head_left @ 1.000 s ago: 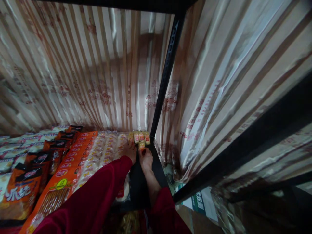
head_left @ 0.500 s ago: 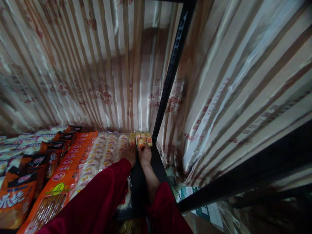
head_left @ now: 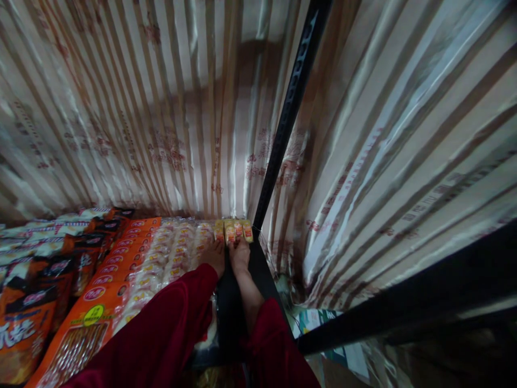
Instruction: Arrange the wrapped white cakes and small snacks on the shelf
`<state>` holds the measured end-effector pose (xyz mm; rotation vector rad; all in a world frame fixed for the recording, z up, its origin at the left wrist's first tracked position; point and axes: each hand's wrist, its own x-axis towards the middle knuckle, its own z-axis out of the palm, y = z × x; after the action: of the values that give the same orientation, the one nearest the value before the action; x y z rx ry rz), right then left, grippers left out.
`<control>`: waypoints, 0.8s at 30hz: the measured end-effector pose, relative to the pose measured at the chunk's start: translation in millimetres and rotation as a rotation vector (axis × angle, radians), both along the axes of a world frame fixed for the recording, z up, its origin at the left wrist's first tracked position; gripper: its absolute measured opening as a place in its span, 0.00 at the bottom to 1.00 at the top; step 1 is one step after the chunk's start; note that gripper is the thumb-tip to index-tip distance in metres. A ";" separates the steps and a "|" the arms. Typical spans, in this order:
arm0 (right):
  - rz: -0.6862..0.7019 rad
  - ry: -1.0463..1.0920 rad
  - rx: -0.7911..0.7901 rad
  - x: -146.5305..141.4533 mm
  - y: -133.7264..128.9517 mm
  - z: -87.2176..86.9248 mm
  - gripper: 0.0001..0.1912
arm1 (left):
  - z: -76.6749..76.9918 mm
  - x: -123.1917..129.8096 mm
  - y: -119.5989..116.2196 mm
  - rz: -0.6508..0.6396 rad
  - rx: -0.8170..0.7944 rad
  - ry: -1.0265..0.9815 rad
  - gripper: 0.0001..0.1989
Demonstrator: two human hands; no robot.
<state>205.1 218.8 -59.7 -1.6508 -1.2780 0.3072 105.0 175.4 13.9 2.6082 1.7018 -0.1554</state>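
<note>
Several small yellow packets with orange labels point(head_left: 238, 228) stand in a row at the back corner of a black shelf point(head_left: 231, 318). My right hand point(head_left: 239, 255) is at the front of this row, fingers bent and touching the packets; whether it grips one is hidden. My left hand point(head_left: 214, 257) rests just left of it, fingertips at the leftmost yellow packet point(head_left: 218, 230), beside rows of clear-wrapped white packets point(head_left: 176, 253). What its fingers hold, if anything, cannot be made out.
Orange packs point(head_left: 95, 293) and orange-black bags point(head_left: 28, 323) fill the shelf's left side. A black metal post point(head_left: 283, 126) rises at the back corner. Printed, pleated sheeting point(head_left: 181, 108) hangs behind and at the right. A black beam point(head_left: 404, 291) crosses the lower right.
The small packet that was raised in my right hand's fingers no longer shows apart from the row. My right hand has shifted slightly; my left hand stays in place.
</note>
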 end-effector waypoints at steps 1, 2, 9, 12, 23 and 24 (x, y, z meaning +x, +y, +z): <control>-0.005 0.009 0.006 -0.6 0.1 0.9 0.07 | -0.1 -0.1 0.5 -0.002 0.001 0.007 0.24; -0.009 0.005 0.011 -1.4 -0.2 2.1 0.06 | -0.5 -0.2 1.0 -0.006 0.005 0.009 0.24; 0.001 -0.120 -0.082 -6.9 -12.7 14.3 0.02 | -10.3 -1.8 5.3 -0.021 0.040 -0.009 0.23; -0.018 -0.171 -0.173 -8.1 -17.4 19.2 0.05 | -12.8 -1.8 5.9 -0.027 0.056 -0.012 0.23; 0.022 -0.197 -0.109 -9.3 -21.0 9.5 0.15 | -18.3 -2.5 7.3 -0.017 0.047 -0.054 0.23; 0.026 -0.191 -0.108 -8.9 -20.9 8.8 0.15 | -18.7 -2.4 7.5 -0.018 0.054 -0.052 0.23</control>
<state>196.3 197.8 -50.9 -1.7903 -1.4480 0.2421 102.6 182.9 -4.8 2.6418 1.6898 -0.0425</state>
